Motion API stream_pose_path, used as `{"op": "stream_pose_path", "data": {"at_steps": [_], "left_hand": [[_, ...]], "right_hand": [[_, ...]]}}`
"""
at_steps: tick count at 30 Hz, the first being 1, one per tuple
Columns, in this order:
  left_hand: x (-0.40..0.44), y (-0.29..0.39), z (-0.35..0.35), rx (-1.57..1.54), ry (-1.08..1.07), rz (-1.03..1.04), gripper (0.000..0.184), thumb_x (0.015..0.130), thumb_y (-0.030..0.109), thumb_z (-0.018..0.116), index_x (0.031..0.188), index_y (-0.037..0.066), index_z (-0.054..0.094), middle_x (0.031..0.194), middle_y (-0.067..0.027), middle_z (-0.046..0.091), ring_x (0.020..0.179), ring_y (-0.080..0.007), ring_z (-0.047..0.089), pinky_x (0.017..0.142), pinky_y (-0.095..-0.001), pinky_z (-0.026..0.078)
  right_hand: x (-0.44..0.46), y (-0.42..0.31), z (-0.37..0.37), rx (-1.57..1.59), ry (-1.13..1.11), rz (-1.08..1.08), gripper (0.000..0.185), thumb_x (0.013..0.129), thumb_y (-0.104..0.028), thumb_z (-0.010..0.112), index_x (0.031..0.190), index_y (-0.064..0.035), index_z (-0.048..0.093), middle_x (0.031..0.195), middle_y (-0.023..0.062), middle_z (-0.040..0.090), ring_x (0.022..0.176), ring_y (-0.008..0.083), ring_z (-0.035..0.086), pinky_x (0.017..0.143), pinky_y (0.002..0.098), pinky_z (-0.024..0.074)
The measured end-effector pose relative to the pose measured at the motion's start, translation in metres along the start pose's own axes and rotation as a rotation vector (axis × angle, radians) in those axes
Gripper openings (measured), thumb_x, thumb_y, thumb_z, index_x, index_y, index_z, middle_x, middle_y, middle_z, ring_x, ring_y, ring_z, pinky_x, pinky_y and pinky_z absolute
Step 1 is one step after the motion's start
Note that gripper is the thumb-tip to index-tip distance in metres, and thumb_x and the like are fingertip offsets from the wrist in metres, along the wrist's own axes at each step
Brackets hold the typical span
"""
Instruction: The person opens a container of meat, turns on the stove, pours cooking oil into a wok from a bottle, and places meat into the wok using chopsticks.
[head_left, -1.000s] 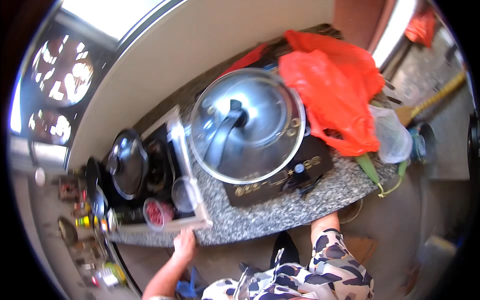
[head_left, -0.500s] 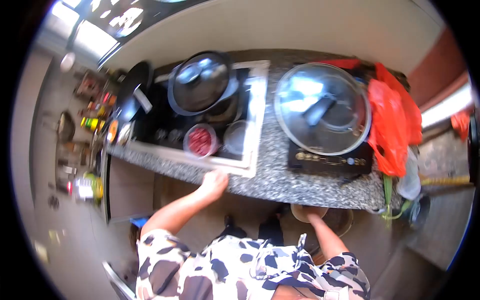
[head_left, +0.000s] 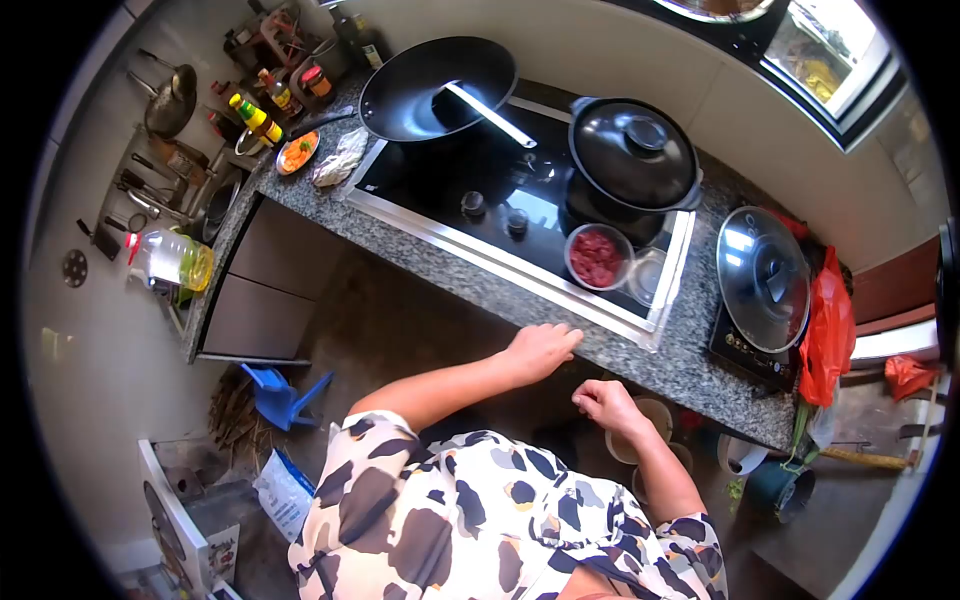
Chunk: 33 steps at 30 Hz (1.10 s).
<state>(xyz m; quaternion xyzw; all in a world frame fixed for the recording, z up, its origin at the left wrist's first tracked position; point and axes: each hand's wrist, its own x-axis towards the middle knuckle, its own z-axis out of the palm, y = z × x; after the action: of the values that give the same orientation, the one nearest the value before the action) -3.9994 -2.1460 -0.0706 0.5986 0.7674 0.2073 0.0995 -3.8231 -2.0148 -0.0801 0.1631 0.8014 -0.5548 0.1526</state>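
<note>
My left hand (head_left: 543, 352) hovers by the counter's front edge, below the cooktop, its fingers loosely bent and apart with nothing seen in them. To its right, my right hand (head_left: 607, 406) is in front of the counter with fingers curled in; no object shows in it. Nearest ahead, on the cooktop's front right corner, is a clear tub of diced red meat (head_left: 597, 257), with a clear round lid (head_left: 648, 276) beside it. A lidded black pot (head_left: 635, 155) stands behind them. At the left burner rests a black wok (head_left: 420, 85) with a light-handled utensil (head_left: 490, 114) in it.
On the counter's left are a plate of orange pieces (head_left: 298, 152), a white cloth (head_left: 342, 158) and sauce bottles (head_left: 256, 120). A glass-lidded pan (head_left: 763, 280) and a red bag (head_left: 828, 325) stand right. Below are a blue stool (head_left: 283, 396) and pale bowls (head_left: 652, 412).
The view has swung left, bringing the whole wok into sight. My right hand has come up from the pale bowl under the counter's edge and is now closer to my left hand.
</note>
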Motion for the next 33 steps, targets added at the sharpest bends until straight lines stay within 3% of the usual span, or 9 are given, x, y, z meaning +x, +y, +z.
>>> {"op": "stream_pose_path", "data": {"at_steps": [3,5,7,9,11,13,21,27,33], "left_hand": [[-0.08,-0.056,-0.037,-0.104,0.068,-0.075,0.028,0.082,0.02,0.066,0.108,0.011,0.059,0.088,-0.0112,0.063,0.079,-0.0303,0.064,0.066,-0.0416,0.053],[-0.145,-0.115,-0.045,-0.089,-0.055,-0.135,0.033,0.083,0.013,0.062,0.115,0.012,0.059,0.091,-0.012,0.066,0.082,-0.03,0.065,0.069,-0.0416,0.053],[-0.209,-0.155,-0.069,-0.02,-0.116,-0.268,0.035,0.081,0.006,0.056,0.115,0.012,0.059,0.092,-0.0142,0.067,0.087,-0.0314,0.064,0.072,-0.0427,0.053],[-0.273,-0.187,-0.085,-0.001,-0.038,-0.388,0.037,0.079,0.006,0.053,0.115,0.011,0.058,0.09,-0.0136,0.066,0.087,-0.0327,0.064,0.073,-0.0431,0.053],[-0.33,-0.21,-0.095,0.037,-0.02,-0.548,0.041,0.078,0.005,0.052,0.119,0.011,0.056,0.095,-0.0152,0.065,0.09,-0.0337,0.063,0.076,-0.0438,0.053],[-0.382,-0.228,-0.094,0.043,-0.111,-0.765,0.045,0.078,0.003,0.05,0.122,0.01,0.054,0.101,-0.0171,0.065,0.095,-0.0353,0.062,0.08,-0.0453,0.052],[-0.525,-0.221,-0.009,-0.225,-0.403,-1.415,0.048,0.079,0.009,0.052,0.126,0.008,0.055,0.116,-0.0227,0.062,0.109,-0.0365,0.06,0.093,-0.0445,0.047],[-0.557,-0.205,0.041,-0.544,-0.349,-1.627,0.049,0.078,0.015,0.059,0.127,0.009,0.057,0.123,-0.021,0.06,0.117,-0.0334,0.057,0.1,-0.0398,0.044],[-0.517,-0.224,0.045,-0.471,-0.142,-1.436,0.04,0.082,0.015,0.057,0.121,0.008,0.061,0.116,-0.0212,0.063,0.11,-0.0333,0.06,0.095,-0.0398,0.047]], "right_hand": [[0.046,-0.065,0.028,-0.052,0.154,-0.233,0.01,0.089,-0.009,0.06,0.091,-0.0005,0.066,0.066,0.0055,0.063,0.059,0.0119,0.061,0.056,0.027,0.049],[0.096,-0.114,0.034,-0.107,0.269,-0.334,0.01,0.089,-0.007,0.059,0.093,-0.0001,0.065,0.068,0.0065,0.063,0.061,0.0114,0.061,0.056,0.0271,0.0489],[0.17,-0.138,0.036,-0.26,0.401,-0.342,0.013,0.086,-0.013,0.06,0.095,-0.004,0.064,0.081,0.015,0.067,0.07,0.0334,0.065,0.064,0.0405,0.0508],[0.237,-0.177,0.03,-0.505,0.552,-0.293,0.024,0.086,-0.022,0.063,0.1,-0.0031,0.062,0.089,0.0192,0.068,0.078,0.0385,0.065,0.069,0.0458,0.0511],[0.289,-0.207,0.029,-0.747,0.629,-0.034,0.035,0.085,-0.03,0.064,0.104,-0.0014,0.06,0.094,0.0231,0.067,0.086,0.0411,0.065,0.076,0.0482,0.0513],[0.312,-0.229,0.03,-0.741,0.566,0.113,0.041,0.086,-0.037,0.063,0.103,0.0004,0.06,0.096,0.0255,0.067,0.092,0.0432,0.064,0.08,0.0485,0.0513],[0.338,-0.239,0.02,-0.846,0.462,0.144,0.037,0.074,-0.032,0.075,0.088,0.0021,0.07,0.094,0.0248,0.067,0.089,0.0395,0.066,0.08,0.0442,0.0531],[0.35,-0.224,0.013,-1.022,0.298,-0.011,0.029,0.069,-0.021,0.076,0.087,0.0002,0.068,0.088,0.0231,0.067,0.087,0.0386,0.066,0.078,0.0455,0.0529],[0.344,-0.23,-0.004,-1.235,-0.014,-0.262,0.028,0.073,-0.013,0.069,0.098,-0.0028,0.061,0.084,0.02,0.066,0.086,0.0381,0.065,0.073,0.0476,0.0517]]}}
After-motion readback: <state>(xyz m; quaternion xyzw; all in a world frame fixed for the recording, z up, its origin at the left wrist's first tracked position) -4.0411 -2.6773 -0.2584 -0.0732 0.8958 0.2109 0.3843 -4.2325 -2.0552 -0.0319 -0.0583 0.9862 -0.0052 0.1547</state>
